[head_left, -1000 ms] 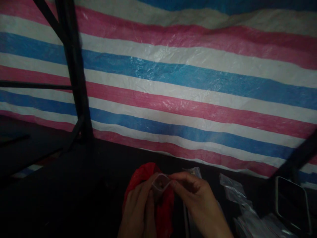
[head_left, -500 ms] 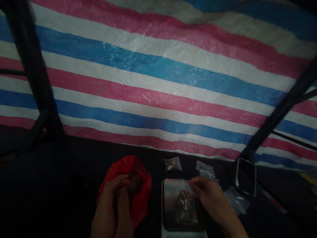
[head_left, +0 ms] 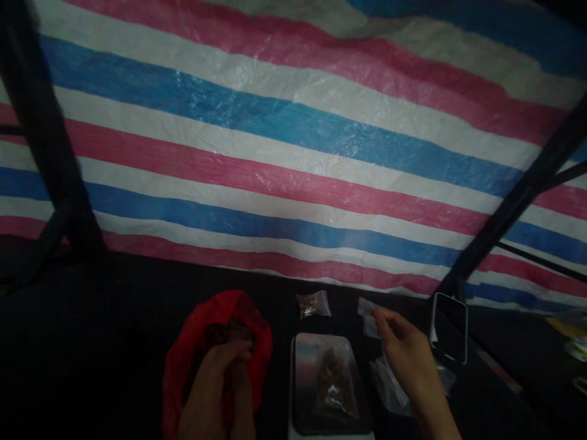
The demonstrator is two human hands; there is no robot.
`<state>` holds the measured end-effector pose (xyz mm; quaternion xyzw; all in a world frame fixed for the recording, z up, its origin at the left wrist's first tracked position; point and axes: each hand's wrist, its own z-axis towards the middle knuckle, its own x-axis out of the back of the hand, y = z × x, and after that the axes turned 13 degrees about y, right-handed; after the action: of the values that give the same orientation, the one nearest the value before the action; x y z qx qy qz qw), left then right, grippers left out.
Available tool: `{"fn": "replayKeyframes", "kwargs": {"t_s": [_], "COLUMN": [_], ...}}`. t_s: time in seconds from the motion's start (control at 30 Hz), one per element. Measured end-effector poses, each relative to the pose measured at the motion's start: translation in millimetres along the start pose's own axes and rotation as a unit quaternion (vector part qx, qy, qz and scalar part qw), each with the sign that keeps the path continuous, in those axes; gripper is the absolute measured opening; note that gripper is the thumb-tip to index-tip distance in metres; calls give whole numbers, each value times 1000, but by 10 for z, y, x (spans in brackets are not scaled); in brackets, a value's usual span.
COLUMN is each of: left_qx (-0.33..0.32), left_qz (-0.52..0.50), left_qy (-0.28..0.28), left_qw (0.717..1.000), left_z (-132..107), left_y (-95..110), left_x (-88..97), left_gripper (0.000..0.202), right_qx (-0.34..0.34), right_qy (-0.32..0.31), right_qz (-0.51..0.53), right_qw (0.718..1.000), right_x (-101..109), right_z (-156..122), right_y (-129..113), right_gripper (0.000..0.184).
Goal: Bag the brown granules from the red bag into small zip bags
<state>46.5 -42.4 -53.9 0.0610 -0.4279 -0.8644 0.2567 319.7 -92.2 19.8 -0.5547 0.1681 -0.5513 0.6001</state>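
My left hand (head_left: 224,370) is inside the mouth of a red plastic bag (head_left: 261,373). Its fingers are pressed together beside dark brown pieces (head_left: 224,330); what they grip is hidden. On a digital scale (head_left: 305,391) lies a clear zip bag with brown pieces (head_left: 334,382), with neither hand on it. My right hand (head_left: 408,351) is over to the right of the scale, thumb and forefinger pinched at the edge of an unfilled clear zip bag (head_left: 370,324). More clear zip bags (head_left: 389,388) lie below that hand, partly covered by it.
Behind the scale lies a smaller filled zip bag (head_left: 313,304). A phone (head_left: 449,330) rests at the right, near a dark slanted post (head_left: 495,232). Striped plastic sheeting (head_left: 284,177) hangs behind the black table (head_left: 147,293), and another dark post (head_left: 55,134) stands at the left.
My right hand has let go of the filled bag on the scale and moved up and right to the unfilled bags. My left hand stays in the red bag. The view has shifted slightly.
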Motion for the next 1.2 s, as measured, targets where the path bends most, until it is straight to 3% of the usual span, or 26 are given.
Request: {"fn": "replayKeyframes", "kwargs": {"t_s": [0.2,0.3,0.73,0.93,1.07,1.2], "left_qx": [-84,-91,6,71,98,154], "left_qz": [32,39,17,13,-10,-28], "left_qy": [8,7,5,5,-85,-199], "left_qw": [996,995,1000,997,991,967], "left_z": [-5,-43,-69,-26,-14,3], "left_y": [2,8,218,254,376,428], "left_x": [-10,-20,-197,-161,-175,-247], "left_gripper": [16,16,14,17,31,42], "right_qx": [51,47,42,31,41,32], "right_qy": [-166,-211,-239,-254,-290,-302], "right_qz": [-4,-4,-19,27,124,226], "right_qw": [985,976,970,966,948,926], "right_x": [-97,-101,-128,-121,-118,-264], "right_z": [-67,-103,-185,-184,-244,-371], "right_y": [71,85,247,154,-48,-273], "right_gripper": [43,41,33,19,16,17]}}
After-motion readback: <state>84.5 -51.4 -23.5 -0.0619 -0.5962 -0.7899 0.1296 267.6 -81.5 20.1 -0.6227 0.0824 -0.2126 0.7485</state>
